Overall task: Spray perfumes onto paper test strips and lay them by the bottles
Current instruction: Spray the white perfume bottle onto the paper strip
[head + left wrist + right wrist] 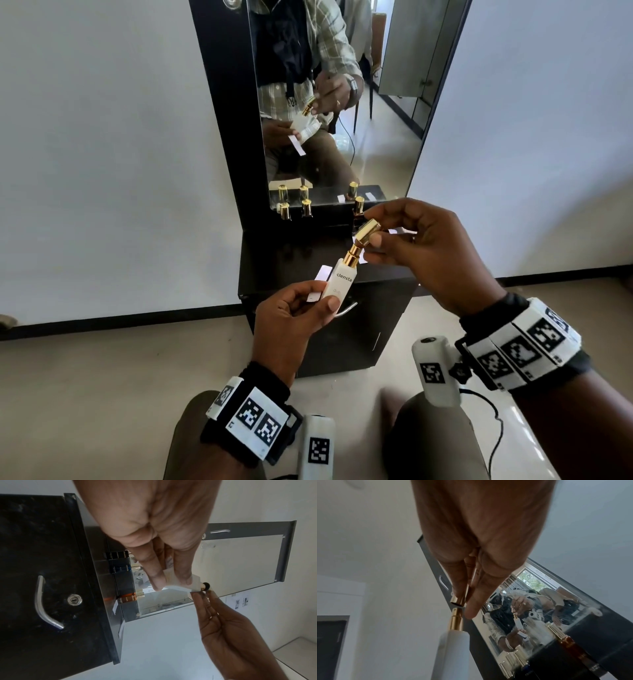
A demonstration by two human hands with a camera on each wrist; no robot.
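While the left hand (294, 308) grips the white bottle (339, 279) low on its body, with a paper strip (314, 296) tucked between its fingers and the glass, the right hand (421, 246) pinches the gold cap (368, 230) just off the gold sprayer (352, 256). The cap sits slightly clear of the nozzle at about 1 o'clock from it, so I cannot tell whether it is coming off or going back on. The bottle is held in the air, tilted toward 1 o'clock, in front of the black bench (274, 260).

Three other bottles stand at the mirror (342, 102) along the back of the bench: two dark ones (296, 210) at 11 o'clock from the white bottle and an amber one (358, 214) at 1 o'clock, partly behind the right hand. White strips (323, 273) lie on the bench top just behind the held bottle, and more show near the amber bottle, so some of the work looks done already. How many strips are down, and whether each has been sprayed, the views do not settle.

By my reading the white bottle's turn is in progress: its strip is not yet laid down and the bottle is not back in the row. The two dark bottles show no strip clearly beside them, so they may still be waiting.
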